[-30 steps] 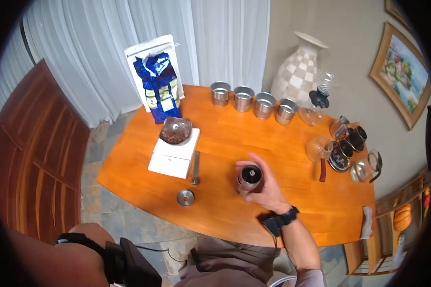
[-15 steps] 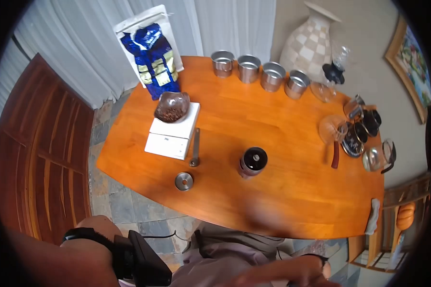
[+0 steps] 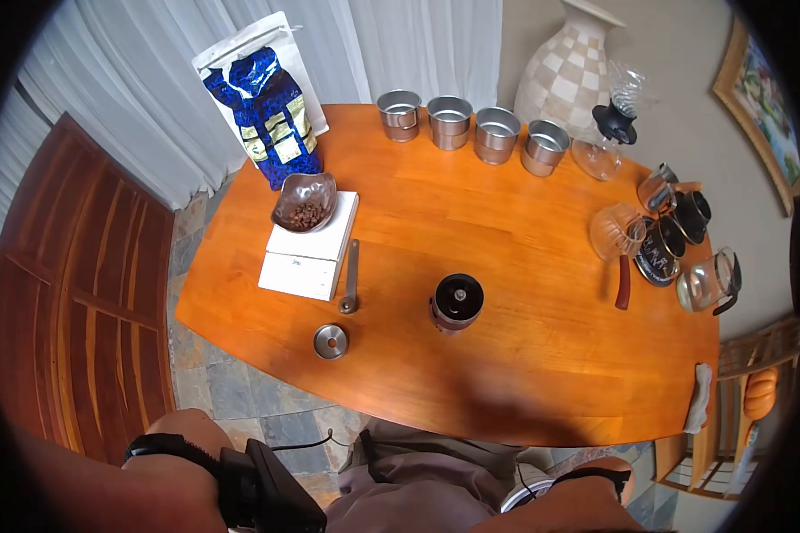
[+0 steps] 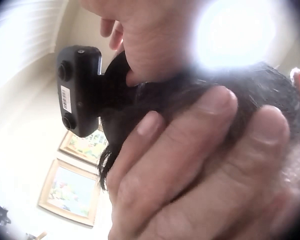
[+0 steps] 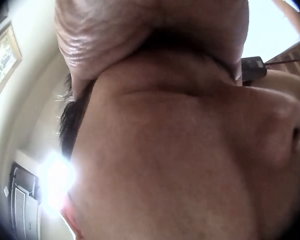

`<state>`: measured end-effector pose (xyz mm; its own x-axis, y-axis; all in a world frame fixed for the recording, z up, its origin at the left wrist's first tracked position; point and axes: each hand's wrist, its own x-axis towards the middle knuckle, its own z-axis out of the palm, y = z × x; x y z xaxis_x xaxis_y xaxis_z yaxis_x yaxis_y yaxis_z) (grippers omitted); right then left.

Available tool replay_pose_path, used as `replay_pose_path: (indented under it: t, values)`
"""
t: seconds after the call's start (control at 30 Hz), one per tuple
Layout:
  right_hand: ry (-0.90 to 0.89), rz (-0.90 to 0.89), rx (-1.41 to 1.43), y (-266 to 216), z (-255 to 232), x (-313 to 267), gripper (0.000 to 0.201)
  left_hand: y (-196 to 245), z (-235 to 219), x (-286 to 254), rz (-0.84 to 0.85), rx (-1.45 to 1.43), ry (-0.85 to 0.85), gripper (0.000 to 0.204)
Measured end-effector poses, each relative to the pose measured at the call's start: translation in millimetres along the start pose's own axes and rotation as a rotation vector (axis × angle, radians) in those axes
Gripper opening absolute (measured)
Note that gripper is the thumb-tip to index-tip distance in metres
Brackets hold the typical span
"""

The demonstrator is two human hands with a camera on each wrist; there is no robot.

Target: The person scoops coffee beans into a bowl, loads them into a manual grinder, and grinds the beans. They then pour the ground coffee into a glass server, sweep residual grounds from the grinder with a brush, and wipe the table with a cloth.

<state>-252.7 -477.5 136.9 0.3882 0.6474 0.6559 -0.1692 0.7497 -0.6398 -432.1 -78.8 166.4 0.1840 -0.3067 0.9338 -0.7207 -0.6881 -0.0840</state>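
At person's dark-haired head | left hand beside black two-lensed camera; right hand against skin; finger spread, both: cannot tell | black-mouthed cylindrical grinder upright on orange-brown wooden table

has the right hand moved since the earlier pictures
Yes. Judged against the grinder, the right hand has moved away from it, back toward the person and out of the head view.

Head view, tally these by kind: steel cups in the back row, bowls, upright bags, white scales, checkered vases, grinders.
Steel cups: 4
Bowl: 1
Upright bag: 1
White scale: 1
Checkered vase: 1
Grinder: 1
Total: 9
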Motion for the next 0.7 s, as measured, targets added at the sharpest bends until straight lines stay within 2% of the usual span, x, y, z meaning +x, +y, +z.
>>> replay_pose_path:
  t: [0.07,0.1,0.13,0.17,0.2,0.27,0.3,0.33,0.4,0.5,0.57,0.7]
  values:
    - [0.002,0.010,-0.052,-5.4,6.7,-4.4,0.038,-2.7,14.9,5.1,0.004,0.004,0.004,0.044]
    - [0.005,0.015,-0.079,-9.7,-1.3,14.0,0.035,-3.8,-4.0,-3.3,0.005,0.004,0.005,0.044]
    - [0.009,0.022,-0.107,-10.3,4.4,15.6,0.032,-11.2,21.9,10.8,0.004,0.002,0.008,0.044]
    - [0.011,0.032,-0.140,-13.3,5.0,21.4,0.028,-6.1,0.8,-4.4,0.004,0.001,0.017,0.044]
    - [0.014,0.037,-0.140,-21.5,19.0,34.3,0.028,-16.0,49.5,22.7,0.004,0.000,0.018,0.044]
    - [0.712,-0.133,-0.109,-37.6,50.0,63.8,0.019,-16.7,53.0,23.5,0.008,0.006,0.018,0.044]
    - [0.526,-0.397,-0.200,-7.1,34.1,52.2,0.023,-16.3,51.2,24.7,0.011,0.009,0.012,0.044]
    - [0.525,-0.394,-0.201,-12.5,38.7,38.3,0.023,-18.8,64.4,29.3,0.013,0.012,0.012,0.044]
    - [0.477,-0.417,0.049,4.8,42.9,18.3,0.026,-16.5,57.3,23.4,0.018,0.014,0.008,0.043]
    - [0.384,-0.443,0.421,0.0,52.3,-10.5,0.033,-7.3,13.8,-3.2,0.030,0.025,0.009,0.043]
    - [0.317,-0.445,0.665,-8.0,58.9,-28.5,0.038,-15.9,48.6,13.8,0.032,0.034,0.017,0.043]
    - [0.176,-0.433,1.144,-29.7,65.4,-65.1,0.050,-9.5,20.7,-10.4,0.039,0.050,0.037,0.043]
